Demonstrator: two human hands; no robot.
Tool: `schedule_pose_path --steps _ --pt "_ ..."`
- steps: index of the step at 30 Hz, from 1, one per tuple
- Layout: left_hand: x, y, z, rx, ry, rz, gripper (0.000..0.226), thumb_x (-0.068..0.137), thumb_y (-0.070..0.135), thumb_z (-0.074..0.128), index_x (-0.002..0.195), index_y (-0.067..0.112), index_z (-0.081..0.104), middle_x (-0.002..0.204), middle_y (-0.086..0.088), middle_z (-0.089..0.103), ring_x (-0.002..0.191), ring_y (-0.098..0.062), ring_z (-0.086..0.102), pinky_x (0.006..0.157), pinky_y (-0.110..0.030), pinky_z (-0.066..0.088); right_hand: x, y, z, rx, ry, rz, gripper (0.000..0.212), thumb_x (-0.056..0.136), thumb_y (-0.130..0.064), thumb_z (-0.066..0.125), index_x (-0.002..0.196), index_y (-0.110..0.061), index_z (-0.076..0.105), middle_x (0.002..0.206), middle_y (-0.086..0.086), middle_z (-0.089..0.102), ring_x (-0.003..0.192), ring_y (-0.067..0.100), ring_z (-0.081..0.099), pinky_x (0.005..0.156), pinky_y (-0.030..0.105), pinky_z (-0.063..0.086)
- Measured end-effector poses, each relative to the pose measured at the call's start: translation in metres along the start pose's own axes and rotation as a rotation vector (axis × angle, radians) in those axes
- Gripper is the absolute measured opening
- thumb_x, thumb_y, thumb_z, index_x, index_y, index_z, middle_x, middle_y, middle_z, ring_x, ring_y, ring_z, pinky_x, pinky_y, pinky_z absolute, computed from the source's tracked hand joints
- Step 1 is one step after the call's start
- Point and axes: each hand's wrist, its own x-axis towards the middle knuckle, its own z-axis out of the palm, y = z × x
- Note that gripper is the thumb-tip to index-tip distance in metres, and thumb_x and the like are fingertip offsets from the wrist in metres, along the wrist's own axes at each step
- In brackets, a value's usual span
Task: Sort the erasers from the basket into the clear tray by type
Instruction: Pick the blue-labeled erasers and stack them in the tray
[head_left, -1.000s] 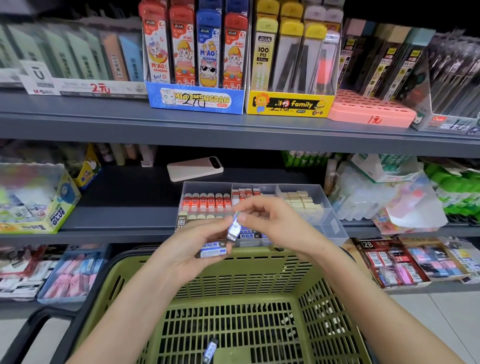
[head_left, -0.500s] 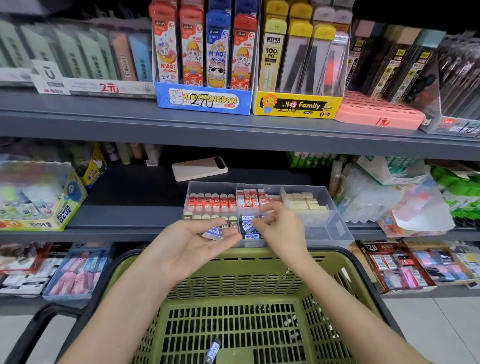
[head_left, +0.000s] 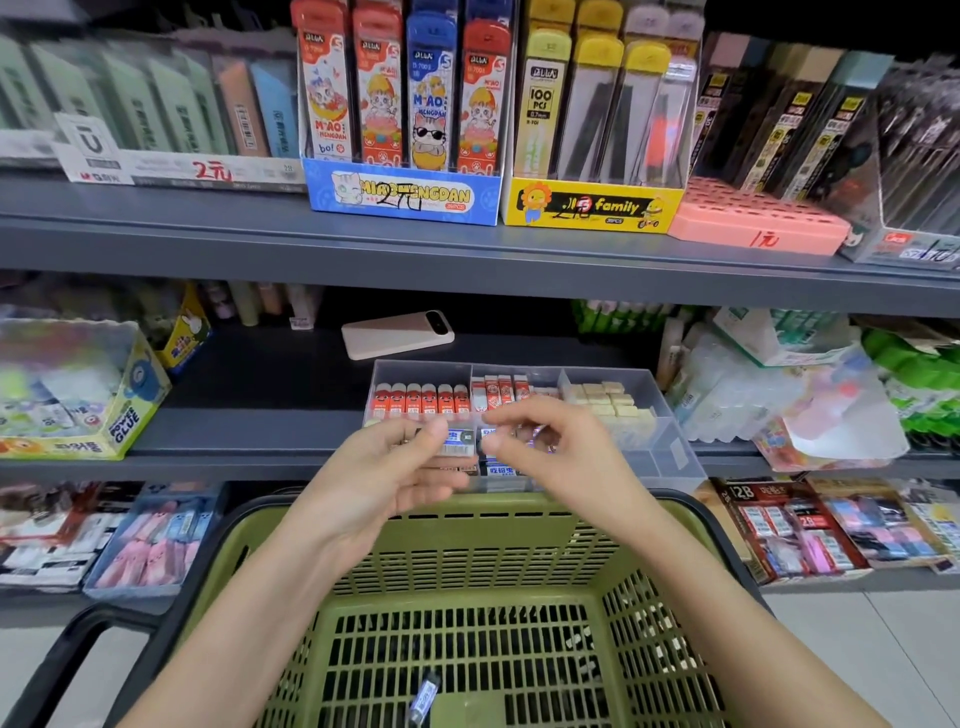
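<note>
The upright eraser held by the right hand (head_left: 571, 462) a second ago is no longer in it. It has been set into the clear tray (head_left: 675, 457), in the near middle compartment, where a blue-sleeved row (head_left: 500, 470) is seen. One piece is thus judged sorted.

The right hand has been brought back above that compartment. Its fingers are half curled, thumb and forefinger parted, and nothing is seen held.

A blue-sleeved eraser (head_left: 458, 441) is pinched by the left hand (head_left: 384, 478) just over the tray's near wall. Its long axis is laid along that wall, label up.

A last eraser (head_left: 423, 696) is left in the basket (head_left: 519, 530), well short of the tray, pointing roughly toward it.
</note>
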Motion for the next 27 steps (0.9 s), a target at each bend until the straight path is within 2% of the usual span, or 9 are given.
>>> schedule_pose_path --steps 3,6,9,11,13,15,17,22,27 --pt "-0.001 0.000 0.005 0.064 -0.002 0.064 0.042 0.071 0.040 0.065 0.098 0.008 0.068 0.082 -0.005 0.072 0.064 -0.008 0.062 0.058 -0.018 0.051 -0.008 -0.012 0.009 -0.040 -0.019 -0.066 0.019 0.081 -0.021 0.071 0.084 -0.039 0.064 0.073 -0.013 0.061 0.065 -0.001 0.047 0.062 0.012 0.036" --pt "-0.002 0.000 0.009 0.190 0.023 0.176 0.038 0.075 0.043 0.064 0.099 0.015 0.067 0.083 0.002 0.073 0.069 -0.006 0.063 0.062 -0.016 0.051 0.000 -0.007 -0.002 0.002 0.034 -0.057 0.021 0.081 -0.016 0.070 0.081 -0.036 0.066 0.067 -0.020 0.061 0.061 -0.002 0.046 0.060 0.011 0.036" --pt "-0.002 -0.008 0.005 0.604 0.240 0.469 0.012 0.082 0.041 0.062 0.089 0.031 0.062 0.086 0.023 0.067 0.081 0.004 0.060 0.071 -0.007 0.044 0.016 0.014 -0.021 -0.127 0.156 0.044 0.015 0.080 -0.019 0.071 0.081 -0.033 0.067 0.063 -0.021 0.059 0.062 -0.002 0.047 0.060 0.014 0.034" --pt "-0.002 -0.015 -0.001 0.902 0.343 0.631 0.009 0.087 0.037 0.059 0.093 0.032 0.062 0.090 0.027 0.064 0.090 0.006 0.055 0.079 -0.011 0.037 0.023 0.029 -0.026 -0.314 0.144 0.126 0.008 0.079 -0.026 0.072 0.086 -0.027 0.070 0.070 -0.020 0.060 0.068 -0.005 0.049 0.060 0.013 0.033" --pt "0.001 -0.026 -0.011 1.113 0.353 0.710 0.024 0.091 0.037 0.057 0.104 0.020 0.067 0.105 0.013 0.064 0.102 -0.009 0.055 0.088 -0.025 0.036 0.028 0.042 -0.021 -0.410 0.079 0.166 0.015 0.080 -0.028 0.072 0.092 -0.019 0.073 0.079 -0.013 0.067 0.079 -0.002 0.054 0.068 0.017 0.038" --pt "0.002 -0.035 -0.019 1.251 0.315 0.713 0.038 0.091 0.041 0.047 0.108 0.014 0.068 0.112 -0.001 0.065 0.108 -0.021 0.057 0.095 -0.037 0.039 0.030 0.049 -0.013 -0.462 0.049 0.145 0.017 0.080 -0.026 0.071 0.094 -0.017 0.074 0.083 -0.005 0.070 0.092 0.015 0.059 0.082 0.029 0.044" --pt "0.001 -0.041 -0.025 1.345 0.264 0.681 0.043 0.090 0.040 0.042 0.110 0.012 0.068 0.117 -0.007 0.063 0.112 -0.028 0.056 0.099 -0.046 0.040 0.032 0.051 -0.004 -0.497 0.059 0.110 0.017 0.081 -0.026 0.070 0.095 -0.018 0.075 0.081 -0.004 0.068 0.088 0.017 0.055 0.095 0.034 0.041" --pt "0.004 -0.051 -0.032 1.431 0.222 0.634 0.038 0.089 0.036 0.050 0.114 0.012 0.067 0.123 -0.012 0.062 0.120 -0.033 0.054 0.101 -0.050 0.040 0.031 0.058 0.009 -0.586 0.010 0.091 0.018 0.088 -0.024 0.057 0.088 -0.013 0.072 0.077 0.001 0.069 0.093 0.024 0.056 0.113 0.037 0.023" --pt "0.005 -0.056 -0.032 1.393 0.245 0.674 0.028 0.089 0.025 0.063 0.114 0.012 0.067 0.123 -0.012 0.061 0.123 -0.033 0.050 0.102 -0.050 0.041 0.027 0.063 0.009 -0.730 -0.033 -0.013 0.026 0.091 -0.030 0.050 0.093 -0.015 0.072 0.087 -0.001 0.069 0.096 0.024 0.054 0.109 0.042 0.026"
